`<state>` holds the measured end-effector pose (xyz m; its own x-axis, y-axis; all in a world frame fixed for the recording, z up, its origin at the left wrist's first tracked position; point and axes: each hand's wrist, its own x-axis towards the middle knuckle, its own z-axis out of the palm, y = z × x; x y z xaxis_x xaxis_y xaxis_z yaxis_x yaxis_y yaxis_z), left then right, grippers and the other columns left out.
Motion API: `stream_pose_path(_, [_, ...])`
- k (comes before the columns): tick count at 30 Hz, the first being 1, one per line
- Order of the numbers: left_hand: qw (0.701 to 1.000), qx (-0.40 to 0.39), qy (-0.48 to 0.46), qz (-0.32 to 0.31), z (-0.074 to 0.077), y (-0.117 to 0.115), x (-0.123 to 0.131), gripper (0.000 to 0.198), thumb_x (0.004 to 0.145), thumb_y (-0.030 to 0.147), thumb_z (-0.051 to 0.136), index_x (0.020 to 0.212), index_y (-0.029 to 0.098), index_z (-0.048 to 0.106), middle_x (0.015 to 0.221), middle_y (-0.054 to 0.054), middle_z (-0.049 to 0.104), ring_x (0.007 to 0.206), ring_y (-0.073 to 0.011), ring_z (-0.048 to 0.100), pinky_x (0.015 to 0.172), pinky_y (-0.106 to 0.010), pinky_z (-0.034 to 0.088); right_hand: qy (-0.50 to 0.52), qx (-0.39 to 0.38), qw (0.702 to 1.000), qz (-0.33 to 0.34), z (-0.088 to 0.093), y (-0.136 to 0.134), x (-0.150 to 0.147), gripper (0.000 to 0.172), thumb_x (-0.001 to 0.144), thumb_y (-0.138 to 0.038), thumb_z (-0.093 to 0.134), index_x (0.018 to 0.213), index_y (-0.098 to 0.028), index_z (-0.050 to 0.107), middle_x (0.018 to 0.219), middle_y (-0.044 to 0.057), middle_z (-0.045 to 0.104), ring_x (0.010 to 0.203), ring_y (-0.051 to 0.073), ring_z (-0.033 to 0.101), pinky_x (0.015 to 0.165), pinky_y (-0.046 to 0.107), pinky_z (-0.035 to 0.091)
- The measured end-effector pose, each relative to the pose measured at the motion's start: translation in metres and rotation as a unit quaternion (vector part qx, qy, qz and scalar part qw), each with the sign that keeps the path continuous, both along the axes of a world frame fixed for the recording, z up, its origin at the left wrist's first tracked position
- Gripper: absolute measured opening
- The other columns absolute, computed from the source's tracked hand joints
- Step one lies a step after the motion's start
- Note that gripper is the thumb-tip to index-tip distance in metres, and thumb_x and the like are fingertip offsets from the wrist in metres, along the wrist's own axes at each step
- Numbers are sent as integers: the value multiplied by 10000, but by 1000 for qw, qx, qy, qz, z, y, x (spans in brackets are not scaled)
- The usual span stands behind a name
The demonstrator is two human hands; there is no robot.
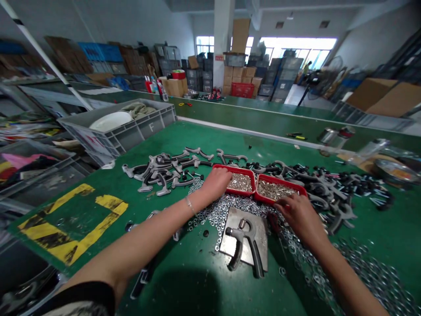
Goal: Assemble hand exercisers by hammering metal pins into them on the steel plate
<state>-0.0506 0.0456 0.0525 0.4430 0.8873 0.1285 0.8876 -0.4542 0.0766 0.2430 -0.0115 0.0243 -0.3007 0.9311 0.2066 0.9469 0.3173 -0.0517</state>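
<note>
The grip of the left hand (217,182) is curled over the near left corner of the left red tray (234,168), with the fingertips laid on the small silvery pieces (244,182) heaped inside. Whether anything is pinched cannot be told. The grip of the right hand (296,214) is bent at the near rim of the right red tray (285,180). Its fingertips are hidden, so its state cannot be told either.

The two shallow plastic trays are set side by side, touching, and both are filled with the same shiny small hardware. Just in front of them, between the forearms, a flat grey metal plate (259,219) is laid, and a grey pistol-shaped handle part (245,243) is rested on it.

Bright ring-shaped washers (210,215) are strewn around the plate and far along to the right. A pile of curved grey cast handles (164,171) is spread to the left of the trays, and a tangle of black and grey parts (329,186) to the right.

Everything is carried on a green table (197,285), worn and marked with yellow-and-black tape (72,219). At its far left a grey ribbed crate (151,127) is seen, holding a white round dish (110,120) and folded cloth (138,109).

Beyond, a storeroom is shown with stacked cardboard boxes (241,35), a white pillar (222,26) and bright windows (296,44).
</note>
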Motion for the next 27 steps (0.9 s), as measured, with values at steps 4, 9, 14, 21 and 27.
stream_pose_path(4, [998, -28, 56, 22, -18, 56, 2, 152, 798, 56, 591, 842, 75, 735, 900, -199, 721, 937, -276, 669, 859, -353, 467, -35, -9, 997, 61, 9, 54, -55, 210, 918, -317, 564, 867, -201, 731, 888, 89, 689, 926, 263, 555, 788, 337, 416])
stream_pose_path(9, [996, -40, 76, 30, -37, 65, -2, 135, 783, 71, 614, 831, 82, 740, 915, -201, 732, 952, -285, 677, 852, -340, 461, -70, -36, 993, 85, -11, 107, -93, 131, 841, -246, 652, 796, -152, 731, 877, 121, 716, 918, 255, 564, 875, 346, 378])
stream_pose_path(14, [997, -31, 50, 43, -42, 63, -10, 180, 845, 111, 564, 899, 103, 735, 972, -187, 726, 993, -269, 666, 902, -343, 444, -91, -58, 992, 68, -23, 116, -96, 167, 873, -292, 630, 880, -137, 693, 947, 93, 709, 990, 245, 585, 920, 395, 389])
stream_pose_path(21, [998, -32, 2, 57, -39, 59, -14, 250, 880, 123, 518, 1002, 156, 734, 1048, -118, 722, 1028, -219, 647, 906, -283, 453, -55, -47, 997, -7, -26, 110, -98, 306, 934, -371, 585, 1127, -135, 616, 1135, 89, 646, 1051, 234, 611, 932, 457, 471])
stream_pose_path(27, [996, -51, 29, 70, -36, 50, -10, 185, 900, 162, 566, 1007, 130, 714, 1061, -138, 699, 1057, -242, 636, 940, -346, 468, 39, -68, 996, -29, -19, 109, -97, 304, 933, -359, 598, 1164, -161, 606, 1165, 74, 641, 1013, 217, 636, 880, 443, 528])
